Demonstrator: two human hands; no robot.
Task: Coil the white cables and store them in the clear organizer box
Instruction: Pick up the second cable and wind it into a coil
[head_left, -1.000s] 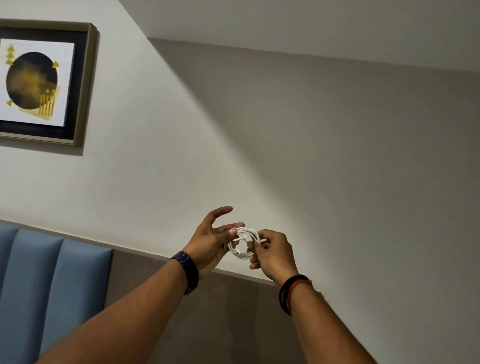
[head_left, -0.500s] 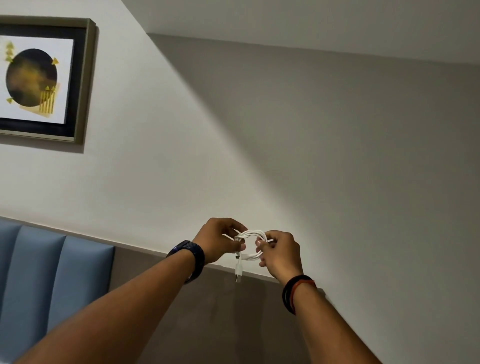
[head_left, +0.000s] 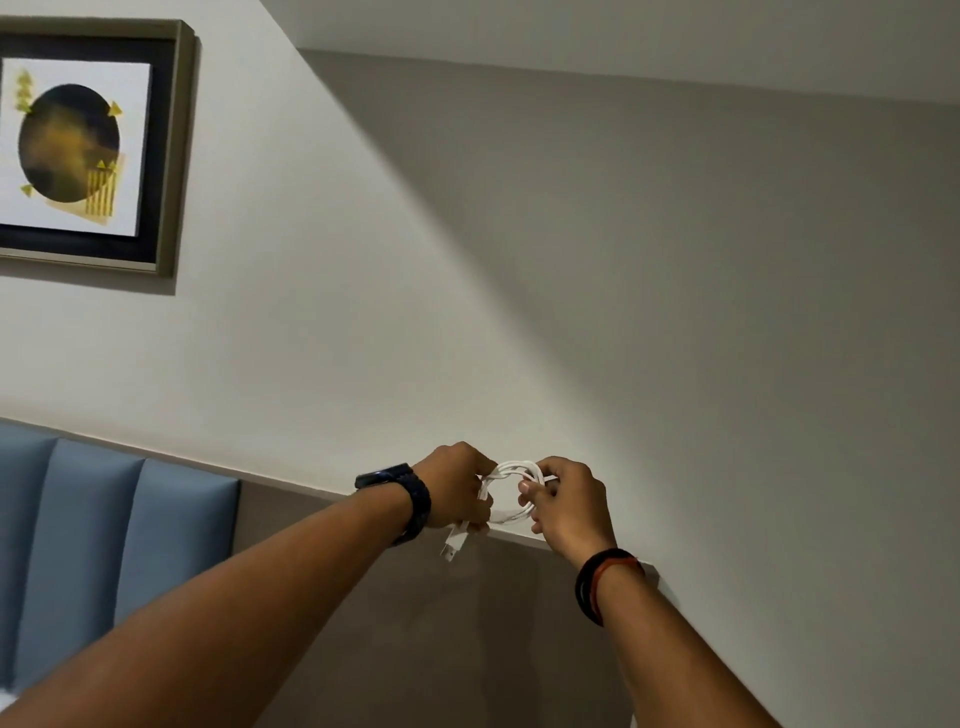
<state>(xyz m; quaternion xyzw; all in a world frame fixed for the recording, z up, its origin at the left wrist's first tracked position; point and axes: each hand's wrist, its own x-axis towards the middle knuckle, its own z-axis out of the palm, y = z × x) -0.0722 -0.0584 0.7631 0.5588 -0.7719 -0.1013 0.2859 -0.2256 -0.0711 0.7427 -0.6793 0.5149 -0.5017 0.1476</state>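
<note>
A white cable (head_left: 511, 473) is wound into a small coil, held up in the air in front of the wall. My left hand (head_left: 454, 486) grips the coil's left side, and a plug end (head_left: 452, 545) hangs down below that fist. My right hand (head_left: 569, 501) pinches the coil's right side with thumb and fingers. The clear organizer box is not in view.
A framed picture (head_left: 83, 145) hangs on the wall at the upper left. A blue padded headboard (head_left: 104, 540) runs along the lower left, beside a grey-brown panel (head_left: 467, 623) with a ledge behind my hands.
My left hand went from open fingers to a closed grip on the coil. A plug end dropped out below the coil and now hangs under my left fist.
</note>
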